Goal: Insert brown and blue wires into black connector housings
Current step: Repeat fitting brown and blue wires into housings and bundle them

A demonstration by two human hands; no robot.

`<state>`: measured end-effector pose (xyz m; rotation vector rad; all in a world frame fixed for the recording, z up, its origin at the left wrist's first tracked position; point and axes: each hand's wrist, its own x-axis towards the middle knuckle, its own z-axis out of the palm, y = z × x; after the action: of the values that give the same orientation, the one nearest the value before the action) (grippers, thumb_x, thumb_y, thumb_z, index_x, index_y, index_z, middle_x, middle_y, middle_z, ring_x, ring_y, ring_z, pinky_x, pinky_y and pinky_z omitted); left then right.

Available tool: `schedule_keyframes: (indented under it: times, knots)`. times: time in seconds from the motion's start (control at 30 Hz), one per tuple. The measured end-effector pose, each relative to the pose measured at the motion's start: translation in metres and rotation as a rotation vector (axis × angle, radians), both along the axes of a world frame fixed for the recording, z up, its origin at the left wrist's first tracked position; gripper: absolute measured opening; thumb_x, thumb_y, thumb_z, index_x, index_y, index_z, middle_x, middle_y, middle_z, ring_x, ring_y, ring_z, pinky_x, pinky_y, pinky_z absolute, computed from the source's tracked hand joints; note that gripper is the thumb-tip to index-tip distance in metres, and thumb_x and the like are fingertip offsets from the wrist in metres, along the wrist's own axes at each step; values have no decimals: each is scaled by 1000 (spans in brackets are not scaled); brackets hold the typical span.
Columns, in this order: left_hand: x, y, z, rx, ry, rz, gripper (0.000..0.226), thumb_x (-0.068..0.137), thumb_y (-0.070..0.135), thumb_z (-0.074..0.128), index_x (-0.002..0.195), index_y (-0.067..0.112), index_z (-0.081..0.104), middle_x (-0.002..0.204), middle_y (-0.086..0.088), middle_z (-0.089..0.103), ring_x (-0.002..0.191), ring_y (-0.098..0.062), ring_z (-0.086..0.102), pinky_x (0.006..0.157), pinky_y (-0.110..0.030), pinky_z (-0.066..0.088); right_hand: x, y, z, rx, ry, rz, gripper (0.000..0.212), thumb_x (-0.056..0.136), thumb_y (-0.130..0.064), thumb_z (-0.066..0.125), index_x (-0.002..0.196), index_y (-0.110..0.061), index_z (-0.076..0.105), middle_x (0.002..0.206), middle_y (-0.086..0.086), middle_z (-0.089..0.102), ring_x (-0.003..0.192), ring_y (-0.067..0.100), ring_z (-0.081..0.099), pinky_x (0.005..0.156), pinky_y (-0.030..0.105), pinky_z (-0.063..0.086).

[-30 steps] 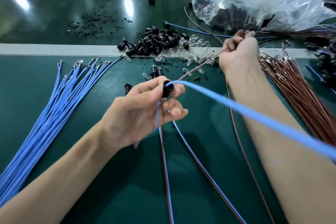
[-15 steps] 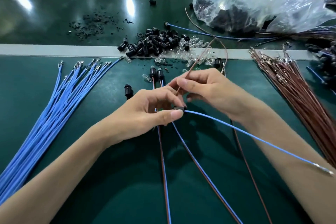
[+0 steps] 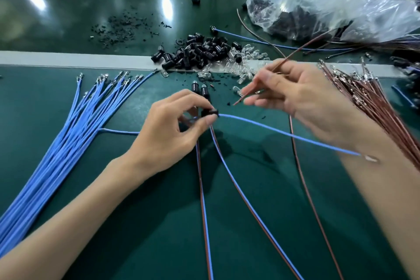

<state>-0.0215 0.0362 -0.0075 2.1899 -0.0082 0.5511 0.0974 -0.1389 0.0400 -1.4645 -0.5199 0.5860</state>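
At the far left a fan of loose blue wires lay on the green mat, untouched. The left hand sat near the middle of the scene, thumb and forefinger pinching a black connector housing just above the mat. The housing's long axis ran left to right, and its open end faced right. A blue wire was already seated there and trailed off to the right and nearer.

Just to the right and a little farther off, the bare tip of a brown wire hung close to the housing but apart from it. The wire slanted from far right down to near left, so its tip aimed at the housing's open end. The right hand gripped it between thumb and fingers a short way behind the tip and was clearly the nearer hand to that end.

The insertion probably called for a short push leftward and nearer, with the wire flattened to match the housing's axis. A bundle of brown wires lay at the far right.
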Motion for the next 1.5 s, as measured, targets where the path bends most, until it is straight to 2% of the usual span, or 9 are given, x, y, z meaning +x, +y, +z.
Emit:
schedule_keyframes:
  times: [0.07,0.13,0.27,0.37,0.43,0.53,0.83,1.2,1.5]
  knots:
    - [1,2,-3,78,-48,104,12,85,12,69,94,5,68,87,-4,64,69,-21,58,63,-28,50,5,-8,8,21,23,10,7,81,-14,59,83,-8,56,81,11,74,75,21,72,64,17,55]
    - [2,3,-7,134,-66,139,12,86,11,68,96,6,68,86,-3,62,66,-19,56,63,-28,48,1,-6,8,-11,-9,21,15,71,-9,66,83,-7,56,80,12,73,76,20,72,69,19,56]
    - [4,5,-11,239,-78,186,18,86,16,63,101,6,66,88,-3,62,66,-11,51,68,-17,44,-3,-4,16,-121,-207,-30,14,76,0,69,81,-7,58,76,9,72,70,15,71,67,17,55]
    - [4,5,-12,300,-72,222,18,87,12,65,102,5,69,86,-4,61,66,-8,47,67,-11,37,-2,-13,36,-42,-230,-86,16,69,-11,70,80,-7,60,75,7,74,70,15,72,63,14,53]
    - [4,4,-13,322,-68,228,15,86,11,67,99,4,70,85,-5,63,66,-10,49,68,-13,37,-8,-8,34,34,-200,-128,12,72,-9,70,78,-7,59,72,4,73,67,14,72,60,13,53]
    - [3,0,-13,313,-88,199,18,86,14,63,98,1,69,84,-7,64,69,-11,53,69,-16,41,-26,15,2,21,-142,-220,16,82,2,67,74,-11,60,63,0,70,60,10,69,55,14,51]
    - [1,0,-13,278,-103,110,21,88,17,62,97,0,68,83,-5,64,69,-19,58,69,-30,49,-41,35,-50,163,24,-348,15,85,0,66,81,-13,58,72,1,71,63,12,69,59,18,51]
    - [2,1,-14,265,-110,51,17,87,14,63,96,1,68,81,-4,63,68,-13,54,67,-25,46,-46,34,-48,92,-71,-283,19,80,-6,73,73,-19,62,70,-2,72,53,10,64,52,17,47]
    - [2,1,-12,205,-102,53,20,88,18,61,96,2,69,80,-4,64,67,-17,57,67,-33,48,-46,34,-50,103,-53,-299,17,82,-9,72,76,-18,59,75,1,73,51,8,61,51,17,46]
